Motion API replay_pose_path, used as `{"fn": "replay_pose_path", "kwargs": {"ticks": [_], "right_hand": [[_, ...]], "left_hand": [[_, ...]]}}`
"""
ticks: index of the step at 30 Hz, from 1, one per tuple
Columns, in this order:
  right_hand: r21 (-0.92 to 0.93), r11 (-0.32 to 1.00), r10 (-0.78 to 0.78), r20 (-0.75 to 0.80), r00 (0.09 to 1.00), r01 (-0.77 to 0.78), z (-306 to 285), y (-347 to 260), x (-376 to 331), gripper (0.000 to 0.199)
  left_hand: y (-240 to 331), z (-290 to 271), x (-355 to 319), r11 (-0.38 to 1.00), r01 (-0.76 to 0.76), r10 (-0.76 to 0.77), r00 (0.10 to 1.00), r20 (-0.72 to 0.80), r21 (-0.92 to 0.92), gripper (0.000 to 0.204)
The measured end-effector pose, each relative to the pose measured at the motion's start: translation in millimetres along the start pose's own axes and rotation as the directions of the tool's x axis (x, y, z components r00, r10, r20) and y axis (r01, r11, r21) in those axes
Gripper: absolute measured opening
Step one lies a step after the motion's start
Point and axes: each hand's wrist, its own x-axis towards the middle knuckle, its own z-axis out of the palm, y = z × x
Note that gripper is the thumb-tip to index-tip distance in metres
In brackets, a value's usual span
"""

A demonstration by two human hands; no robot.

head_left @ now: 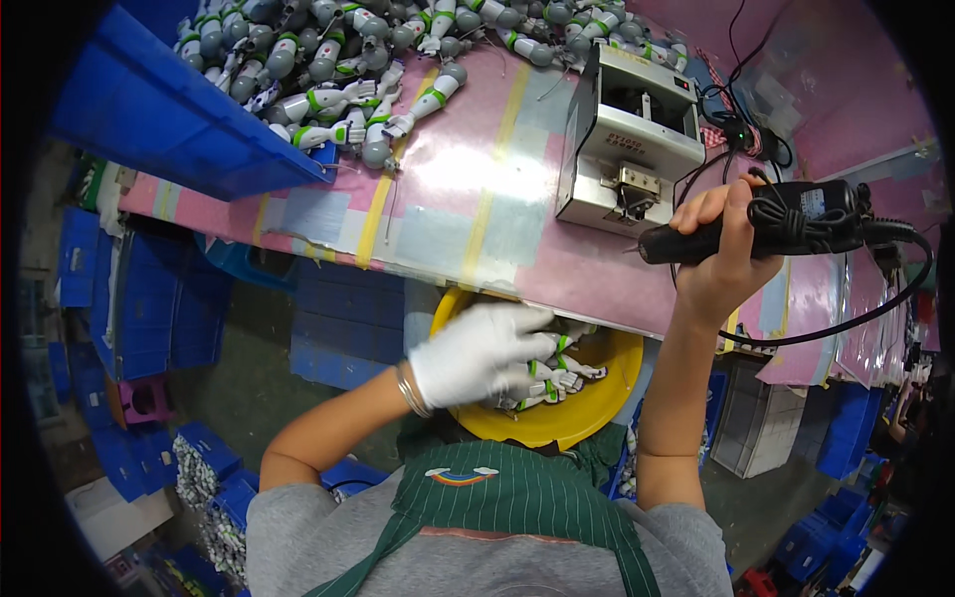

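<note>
My left hand [477, 360], in a white glove, hangs blurred over a yellow basin [619, 383]. Its fingers look stretched out and apart, and I see nothing held in them. Inside the basin lie several white-and-green toy robot arms [562, 383], partly covered by the glove. My bare right hand [721, 244] is wrapped round a black electric screwdriver [671, 245], raised near the table's right side. The screwdriver's thin tip points left, and a bundled cord is gathered along its body.
A pink table [597, 284] patched with yellow tape spans the front. On it stand a white-and-black machine [637, 129] and a large heap of grey-and-white toy arms [328, 60]. A blue bin [179, 109] tilts at the left. The tool's black cable [846, 333] loops to the right.
</note>
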Motion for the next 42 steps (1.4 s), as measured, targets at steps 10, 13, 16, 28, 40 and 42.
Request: {"fn": "replay_pose_path", "kwargs": {"ticks": [10, 13, 16, 28, 40, 42], "right_hand": [[-0.024, 0.991, -0.132, 0.071, 0.989, 0.134, 23, 18, 32, 0.017], [-0.102, 0.989, -0.097, 0.070, 0.993, 0.104, 24, 25, 28, 0.016], [-0.226, 0.971, -0.049, 0.110, 0.993, 0.073, 25, 24, 32, 0.019], [-0.063, 0.992, 0.112, 0.088, 0.990, -0.107, 13, 23, -17, 0.027], [-0.104, 0.994, 0.045, 0.174, 0.984, -0.027, 2, 44, -40, 0.022], [0.067, 0.991, 0.114, 0.046, 0.992, -0.117, 6, 46, -42, 0.029]], "left_hand": [[-196, -184, 85, 0.428, 0.091, 0.262, 0.940, -0.219, 0.899, 0.029], [-189, -182, 95, 0.412, 0.065, 0.089, 0.990, -0.111, 0.909, 0.025], [-165, -153, 98, 0.565, 0.051, 0.056, 0.993, -0.100, 0.823, 0.018], [-46, 10, 62, 0.953, 0.180, -0.105, 0.951, -0.291, 0.245, 0.040], [-43, 9, 67, 0.950, 0.218, -0.159, 0.954, -0.255, 0.223, 0.038], [-43, 10, 67, 0.948, 0.234, -0.182, 0.954, -0.236, 0.217, 0.038]]}}
